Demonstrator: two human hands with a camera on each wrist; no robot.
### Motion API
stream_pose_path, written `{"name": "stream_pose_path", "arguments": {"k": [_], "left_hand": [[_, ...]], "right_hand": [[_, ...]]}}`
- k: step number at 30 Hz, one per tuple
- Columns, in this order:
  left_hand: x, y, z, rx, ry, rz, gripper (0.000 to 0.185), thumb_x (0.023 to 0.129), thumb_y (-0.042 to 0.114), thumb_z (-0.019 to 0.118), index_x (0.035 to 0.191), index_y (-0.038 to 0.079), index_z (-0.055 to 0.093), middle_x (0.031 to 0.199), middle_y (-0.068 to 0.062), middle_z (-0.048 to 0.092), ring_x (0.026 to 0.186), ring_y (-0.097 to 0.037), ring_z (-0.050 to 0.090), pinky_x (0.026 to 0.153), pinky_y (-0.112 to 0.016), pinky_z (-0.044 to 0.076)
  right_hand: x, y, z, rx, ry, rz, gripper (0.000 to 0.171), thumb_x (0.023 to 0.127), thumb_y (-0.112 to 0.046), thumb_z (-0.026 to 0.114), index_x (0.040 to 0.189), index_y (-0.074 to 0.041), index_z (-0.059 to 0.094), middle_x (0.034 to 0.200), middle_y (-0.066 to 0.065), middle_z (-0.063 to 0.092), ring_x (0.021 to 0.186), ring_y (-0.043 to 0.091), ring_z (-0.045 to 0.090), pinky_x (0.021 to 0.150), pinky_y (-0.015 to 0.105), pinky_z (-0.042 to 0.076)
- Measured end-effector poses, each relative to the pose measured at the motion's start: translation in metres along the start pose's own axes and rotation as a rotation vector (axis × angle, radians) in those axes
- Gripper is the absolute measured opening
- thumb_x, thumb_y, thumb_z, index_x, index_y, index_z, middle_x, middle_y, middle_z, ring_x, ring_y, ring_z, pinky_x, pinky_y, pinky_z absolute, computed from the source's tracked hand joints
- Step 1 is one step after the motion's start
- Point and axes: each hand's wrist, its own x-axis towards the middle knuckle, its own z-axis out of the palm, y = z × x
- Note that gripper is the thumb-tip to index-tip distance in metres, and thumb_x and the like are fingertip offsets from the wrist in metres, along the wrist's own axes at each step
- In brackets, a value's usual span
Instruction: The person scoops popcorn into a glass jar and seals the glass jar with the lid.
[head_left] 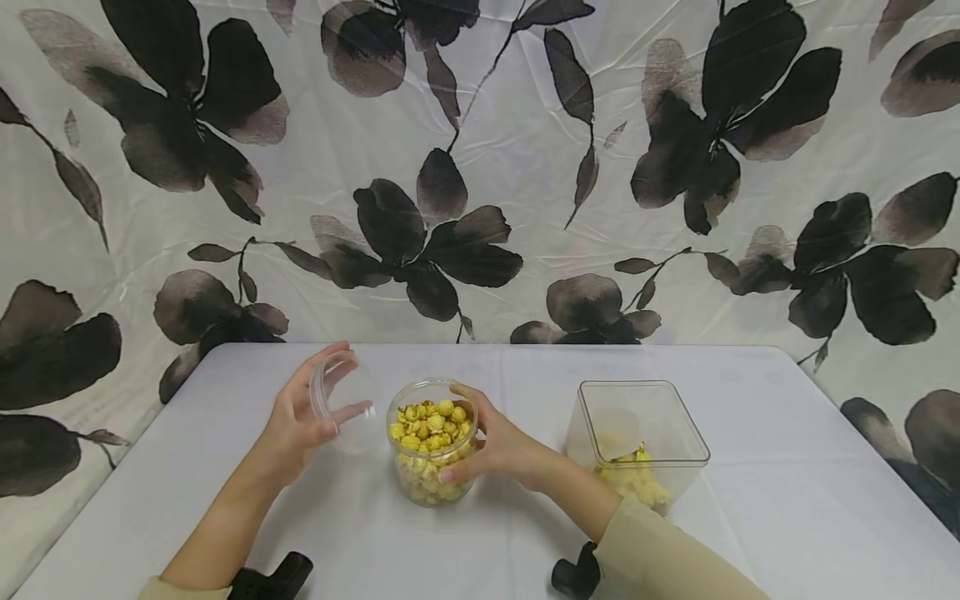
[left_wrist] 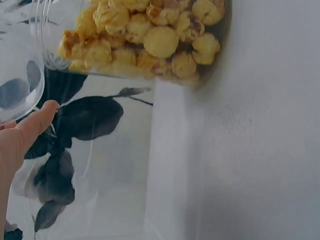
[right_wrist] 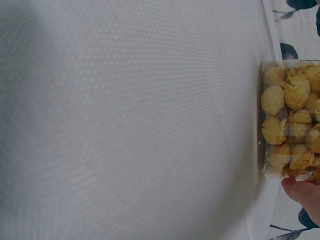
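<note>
A round clear jar full of yellow popcorn stands upright with its mouth uncovered. My right hand grips the jar by its right side, fingers behind the rim and thumb at the front. Left of the jar, my left hand holds a clear round lid on edge, between thumb and fingers, apart from the jar. In the left wrist view the lid is partly cut off beside the jar. The right wrist view shows a fingertip against the jar.
A clear square container with some popcorn at its bottom stands to the right, beyond the right forearm. All of it rests on a white-covered table. A flower-patterned cloth hangs behind the table's far edge.
</note>
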Motion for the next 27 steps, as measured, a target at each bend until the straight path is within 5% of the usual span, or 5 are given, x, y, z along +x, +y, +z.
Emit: {"name": "stream_pose_path", "arguments": {"k": [4,13,19,27], "left_hand": [[0.005,-0.001,0.004,-0.006,0.018,-0.037,0.07,0.077,0.0,0.066,0.139,0.012,0.037,0.137,-0.007,0.036,0.132,-0.023,0.021,0.088,-0.041,0.048],[0.014,0.005,0.017,0.153,0.015,-0.11,0.076,0.074,-0.002,0.068,0.14,0.011,0.034,0.144,-0.008,0.024,0.13,-0.015,0.02,0.091,-0.031,0.045],[0.021,0.009,0.027,0.459,-0.021,-0.137,0.08,0.073,-0.004,0.07,0.142,0.005,0.03,0.145,-0.012,0.025,0.129,-0.022,0.023,0.098,-0.044,0.04],[0.029,0.006,0.047,0.814,-0.075,-0.119,0.086,0.069,0.02,0.083,0.142,0.016,0.037,0.14,-0.005,0.032,0.129,-0.026,0.027,0.094,-0.055,0.036]], "right_hand": [[0.0,0.0,0.0,-0.002,0.0,-0.001,0.1,0.071,-0.006,0.08,0.148,-0.023,0.018,0.148,0.009,0.027,0.135,0.026,0.025,0.108,0.052,0.022],[-0.001,0.001,0.0,0.006,-0.005,0.002,0.1,0.071,-0.007,0.08,0.147,-0.025,0.018,0.148,0.009,0.027,0.135,0.026,0.025,0.108,0.051,0.022],[0.001,0.002,0.0,-0.003,-0.013,-0.001,0.099,0.071,-0.008,0.08,0.147,-0.024,0.019,0.148,0.009,0.027,0.134,0.025,0.026,0.107,0.051,0.023],[0.0,0.002,-0.001,0.003,-0.027,-0.022,0.1,0.072,-0.009,0.08,0.148,-0.023,0.016,0.146,0.006,0.031,0.132,0.022,0.029,0.107,0.051,0.023]]}}
